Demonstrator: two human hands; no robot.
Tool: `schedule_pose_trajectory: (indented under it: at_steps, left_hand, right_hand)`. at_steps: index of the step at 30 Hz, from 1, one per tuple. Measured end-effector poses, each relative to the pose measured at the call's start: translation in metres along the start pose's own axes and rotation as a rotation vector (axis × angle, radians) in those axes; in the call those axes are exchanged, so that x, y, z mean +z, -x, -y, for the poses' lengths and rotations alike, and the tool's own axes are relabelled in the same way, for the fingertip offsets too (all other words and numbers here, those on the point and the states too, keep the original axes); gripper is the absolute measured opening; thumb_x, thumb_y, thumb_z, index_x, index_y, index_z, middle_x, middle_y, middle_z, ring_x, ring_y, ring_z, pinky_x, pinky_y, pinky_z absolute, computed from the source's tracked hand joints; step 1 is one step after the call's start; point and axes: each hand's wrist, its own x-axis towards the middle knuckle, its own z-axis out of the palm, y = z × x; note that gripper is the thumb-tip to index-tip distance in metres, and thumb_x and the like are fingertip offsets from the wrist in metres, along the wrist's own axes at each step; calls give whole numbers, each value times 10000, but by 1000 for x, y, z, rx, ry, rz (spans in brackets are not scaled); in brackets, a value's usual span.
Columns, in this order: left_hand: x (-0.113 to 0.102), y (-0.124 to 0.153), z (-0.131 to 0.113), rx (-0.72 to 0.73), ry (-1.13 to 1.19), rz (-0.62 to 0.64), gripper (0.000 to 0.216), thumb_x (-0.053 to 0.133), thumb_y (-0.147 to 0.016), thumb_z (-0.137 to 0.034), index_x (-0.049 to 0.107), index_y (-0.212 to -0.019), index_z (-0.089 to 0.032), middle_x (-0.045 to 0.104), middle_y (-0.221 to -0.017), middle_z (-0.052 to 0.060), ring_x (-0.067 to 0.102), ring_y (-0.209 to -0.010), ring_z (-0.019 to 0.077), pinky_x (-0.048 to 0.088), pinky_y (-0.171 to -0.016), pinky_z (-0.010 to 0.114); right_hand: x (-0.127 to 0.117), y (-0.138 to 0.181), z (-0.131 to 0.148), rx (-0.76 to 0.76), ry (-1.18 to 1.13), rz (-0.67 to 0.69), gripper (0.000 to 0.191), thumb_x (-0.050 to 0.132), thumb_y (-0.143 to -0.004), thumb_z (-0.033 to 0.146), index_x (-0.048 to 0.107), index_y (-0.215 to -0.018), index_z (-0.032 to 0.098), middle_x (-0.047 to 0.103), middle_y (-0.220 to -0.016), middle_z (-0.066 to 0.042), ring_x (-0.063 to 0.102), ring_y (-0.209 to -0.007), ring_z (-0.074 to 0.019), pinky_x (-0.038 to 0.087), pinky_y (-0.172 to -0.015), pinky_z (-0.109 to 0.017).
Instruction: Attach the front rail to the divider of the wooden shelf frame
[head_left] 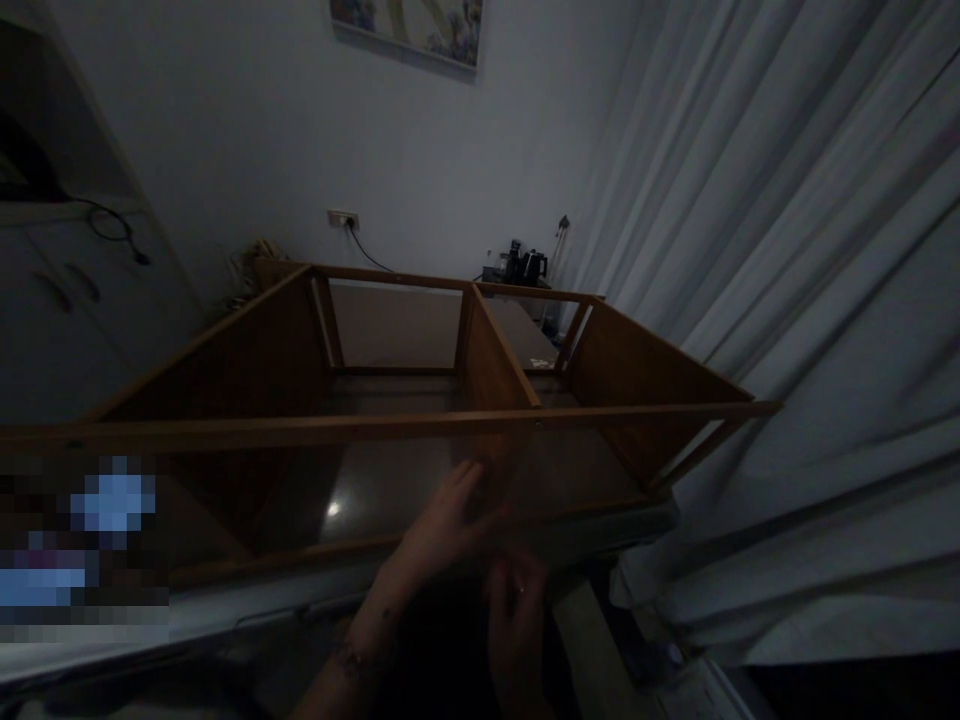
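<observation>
A wooden shelf frame (420, 428) lies on its back on a dark glossy table (375, 495), with a middle divider (491, 350) splitting it into two bays. My left hand (442, 525) reaches up to the lower end of that divider, fingers stretched against the wood. My right hand (517, 610) sits just below and to the right, fingers curled together near the frame's front lower rail; what it holds, if anything, is too dark to make out.
Grey curtains (787, 300) hang close on the right. A wall socket (343, 218) with a cable, a kettle (532, 265) on a low stand and a picture (409, 25) are on the far wall. White cabinets (67, 300) stand left.
</observation>
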Motion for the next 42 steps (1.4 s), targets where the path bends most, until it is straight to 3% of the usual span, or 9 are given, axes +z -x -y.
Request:
schedule_pose_trajectory:
  at_steps: [4, 9, 12, 16, 21, 25, 33, 39, 42]
  left_hand:
    - [0, 1, 0, 24, 23, 1, 625, 515, -800, -568, 419, -1304, -210, 416, -1391, 119, 384, -1286, 258, 330, -1058, 419]
    - [-2, 1, -3, 25, 36, 4, 640, 519, -799, -563, 407, -1313, -199, 394, -1404, 127, 373, -1293, 268, 332, -1057, 429]
    - [-5, 2, -8, 26, 27, 7, 605, 519, -802, -555, 427, -1294, -216, 428, -1380, 113, 391, -1280, 262, 349, -1047, 417]
    - [-8, 2, -13, 24, 9, -4, 583, 515, -808, -544, 444, -1273, -200, 445, -1362, 118, 412, -1260, 259, 359, -1038, 409]
    - [-9, 1, -12, 52, 27, 12, 540, 505, -817, -532, 459, -1255, -221, 479, -1328, 108, 442, -1231, 252, 371, -1021, 409]
    - [-5, 2, -7, 32, 21, -3, 585, 516, -811, -523, 416, -1299, -215, 442, -1365, 110, 386, -1279, 264, 336, -1045, 418]
    - [-6, 0, -9, 44, 31, 2, 552, 534, -805, -509, 456, -1271, -223, 489, -1319, 99, 426, -1243, 263, 364, -1023, 405]
    - [-5, 0, -8, 41, 33, -4, 561, 534, -806, -508, 448, -1284, -228, 474, -1341, 101, 410, -1261, 268, 359, -1030, 412]
    - [-4, 1, -6, 32, 34, -1, 585, 535, -803, -515, 433, -1297, -218, 455, -1359, 112, 394, -1275, 274, 347, -1039, 424]
  right_hand:
    - [-1, 0, 0, 63, -44, 53, 296, 452, -904, 428, 517, -1073, 194, 661, -837, -41, 616, -663, -136, 493, -618, -238]
    - [-2, 0, -1, 153, -84, 131, 409, 449, -871, 536, 587, -685, 199, 607, -626, -15, 565, -588, -142, 449, -574, -233]
    - [-1, -2, 1, 348, -188, 226, 527, 411, -844, 626, 563, -592, 189, 561, -547, -10, 517, -512, -126, 401, -513, -232]
    - [-3, -4, 4, 614, -396, 491, 659, 323, -795, 740, 470, -474, 184, 409, -420, 28, 348, -385, -75, 238, -415, -215]
    - [-8, -7, 17, 699, -810, 582, 547, 574, -709, 678, 359, -526, 210, 244, -432, 108, 162, -418, -52, 168, -439, -200]
    - [-8, -9, 24, 740, -981, 699, 537, 611, -697, 645, 289, -566, 236, 116, -455, 131, 49, -435, -68, 138, -443, -196]
    - [-2, 0, 18, 789, -1101, 502, 410, 579, -763, 513, 335, -574, 243, 56, -526, 118, -13, -494, -90, 103, -470, -210]
    - [8, 3, 15, 647, -1117, 366, 420, 615, -736, 511, 354, -547, 241, 41, -518, 125, -21, -472, -84, 99, -447, -206]
    - [8, -1, 13, 550, -990, 339, 432, 580, -764, 527, 352, -534, 240, 75, -484, 124, 15, -436, -79, 131, -423, -210]
